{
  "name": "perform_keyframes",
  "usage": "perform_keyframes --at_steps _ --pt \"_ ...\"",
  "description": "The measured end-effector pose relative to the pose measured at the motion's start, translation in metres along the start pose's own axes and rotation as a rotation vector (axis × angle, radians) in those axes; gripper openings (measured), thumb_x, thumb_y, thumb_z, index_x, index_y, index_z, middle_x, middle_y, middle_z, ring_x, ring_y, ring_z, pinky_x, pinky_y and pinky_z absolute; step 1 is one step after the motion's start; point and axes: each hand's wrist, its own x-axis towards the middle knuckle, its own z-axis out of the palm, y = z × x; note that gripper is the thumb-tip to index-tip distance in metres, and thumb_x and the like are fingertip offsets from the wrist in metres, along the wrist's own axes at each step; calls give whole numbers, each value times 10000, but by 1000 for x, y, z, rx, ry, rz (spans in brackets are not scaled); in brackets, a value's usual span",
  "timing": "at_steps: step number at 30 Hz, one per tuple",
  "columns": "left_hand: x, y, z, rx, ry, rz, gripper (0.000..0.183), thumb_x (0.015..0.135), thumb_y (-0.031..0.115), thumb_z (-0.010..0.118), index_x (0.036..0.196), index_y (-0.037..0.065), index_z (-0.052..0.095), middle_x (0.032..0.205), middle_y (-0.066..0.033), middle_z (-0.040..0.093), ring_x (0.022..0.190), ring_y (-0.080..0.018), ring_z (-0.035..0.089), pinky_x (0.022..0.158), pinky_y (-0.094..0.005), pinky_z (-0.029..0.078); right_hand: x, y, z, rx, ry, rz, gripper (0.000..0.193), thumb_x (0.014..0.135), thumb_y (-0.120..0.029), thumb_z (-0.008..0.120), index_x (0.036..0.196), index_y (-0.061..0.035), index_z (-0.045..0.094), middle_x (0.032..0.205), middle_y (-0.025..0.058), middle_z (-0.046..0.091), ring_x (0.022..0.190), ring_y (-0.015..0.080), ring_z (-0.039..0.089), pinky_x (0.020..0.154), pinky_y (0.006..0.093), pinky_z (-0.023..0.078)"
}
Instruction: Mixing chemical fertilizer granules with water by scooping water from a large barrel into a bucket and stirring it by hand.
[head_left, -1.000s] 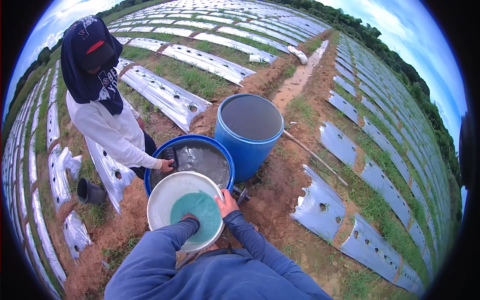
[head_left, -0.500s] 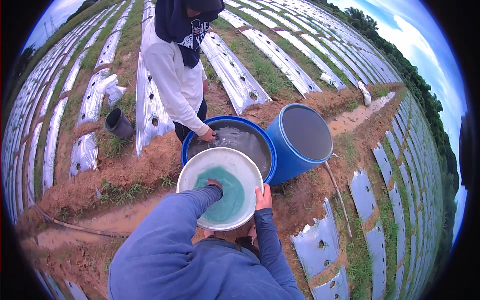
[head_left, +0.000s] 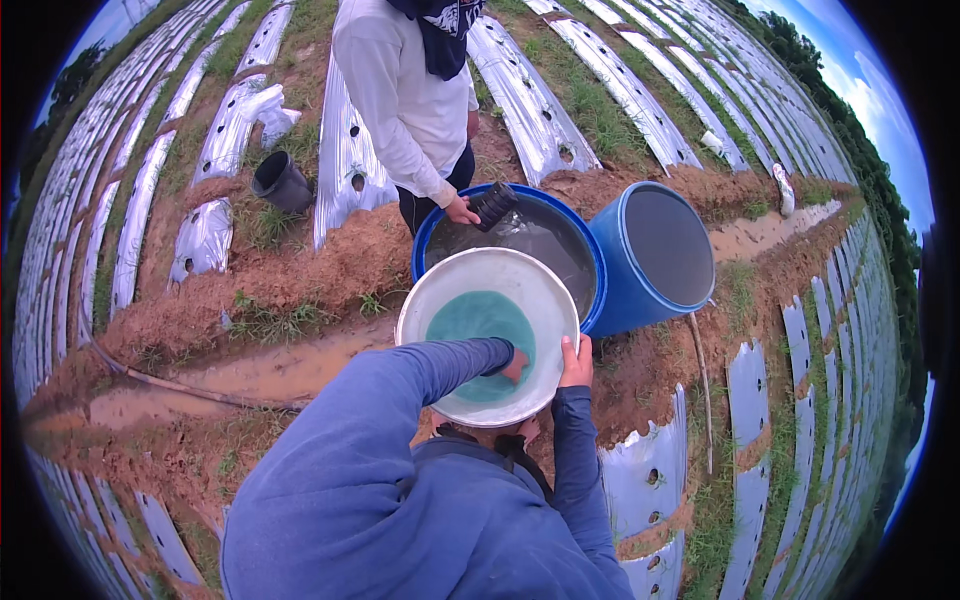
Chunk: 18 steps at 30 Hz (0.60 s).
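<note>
At near centre, the right hand (head_left: 574,363) grips the white tub (head_left: 552,300), best held level; the left hand (head_left: 515,367) dips in, its grip impossible to tell.

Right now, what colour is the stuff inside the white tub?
The liquid is blue-green, best seen in the head view.

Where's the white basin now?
In the head view, the basin is just below centre, in front of the left blue drum, with the right hand on its right rim and the left hand in its blue-green contents.

The bucket (head_left: 552,318) is white, its liquid (head_left: 472,316) teal-green.
</note>
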Motion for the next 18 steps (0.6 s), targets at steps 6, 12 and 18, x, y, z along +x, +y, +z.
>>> perform_keyframes --at_steps 6,12,18 --pt "-21 -48 -13 366 151 -445 658 881 439 635 1465 192 458 1499 -149 434 1393 -285 405 1117 -454 370 -3 -21 1 -48 22 -44 293 976 -263 571 1131 -16 546 1009 139 637 910 218 592 856 344 467" --pt "24 -37 19 193 -145 -626 498 889 323 571 1338 108 568 1379 -157 548 1246 -311 534 1050 -434 425 -2 -9 -5 -44 13 -46 285 976 -246 568 1137 -12 538 1004 134 638 912 209 594 852 336 467" --pt "15 -24 0 106 -80 -244 415 860 229 531 1210 46 658 1267 -170 639 1136 -342 624 996 -431 465 -3 -18 1 -25 12 -48 287 971 -246 574 1135 -14 539 1015 138 642 925 209 596 854 341 469"
